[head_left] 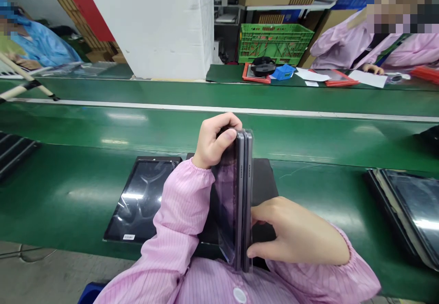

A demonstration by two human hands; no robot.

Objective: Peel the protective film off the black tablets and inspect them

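Two tablets (244, 203) stand on edge, side by side, in front of my chest, with clear film around them. My left hand (217, 141) is closed round their far upper end, thumb on the near face. My right hand (291, 231) pinches the right-hand tablet's side near its lower end, thumb and fingers against the film. Beneath them lies a black flat item (265, 176), mostly hidden. Left of my left sleeve, a film-covered tablet (140, 203) with a small white label lies flat, screen up.
More stacked tablets (411, 212) lie at the right, and dark flat items (15, 153) at the far left. Beyond the green bench (85, 189) are a white pillar (164, 25) and a green crate (274, 43). Other people sit at the far left and far right.
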